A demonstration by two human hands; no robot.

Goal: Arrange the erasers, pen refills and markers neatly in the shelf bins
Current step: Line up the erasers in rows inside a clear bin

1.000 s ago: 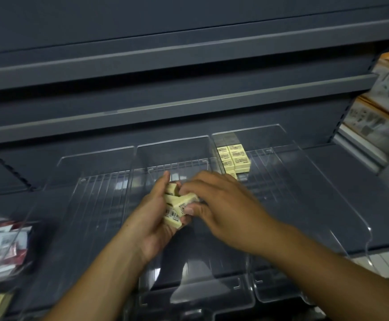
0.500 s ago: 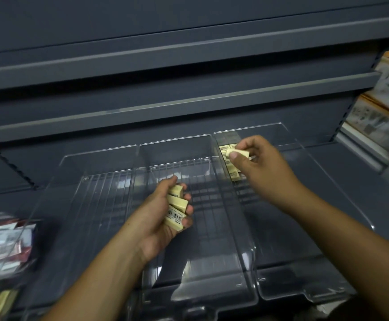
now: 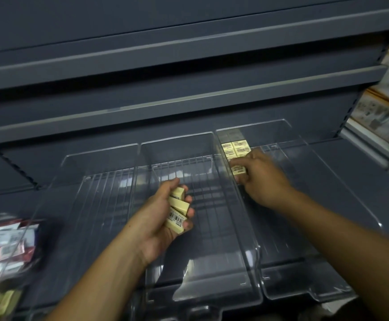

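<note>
Nearest, the left hand [image 3: 163, 218] has not moved in the last second. Its fingers are curled round three held erasers [image 3: 177, 210], stacked at about 2 o'clock from the palm, over the clear middle bin [image 3: 202, 295].

What has changed is the right hand [image 3: 264, 181]. A second ago it was drawing one piece from that bundle, and half a second ago it held it raised over the right bin [image 3: 304, 295]. Now it is down inside that bin, thumb and fingertips pinching the single eraser [image 3: 238, 170] at about 10 o'clock from its knuckles. Motion blur hides whether the piece is seated yet.

Just beyond, at 12 o'clock from the single eraser, the eraser row [image 3: 235, 148] sits against the bin's back wall. By my reading the row is gaining one piece, with three more to be placed from the left hand.
</note>
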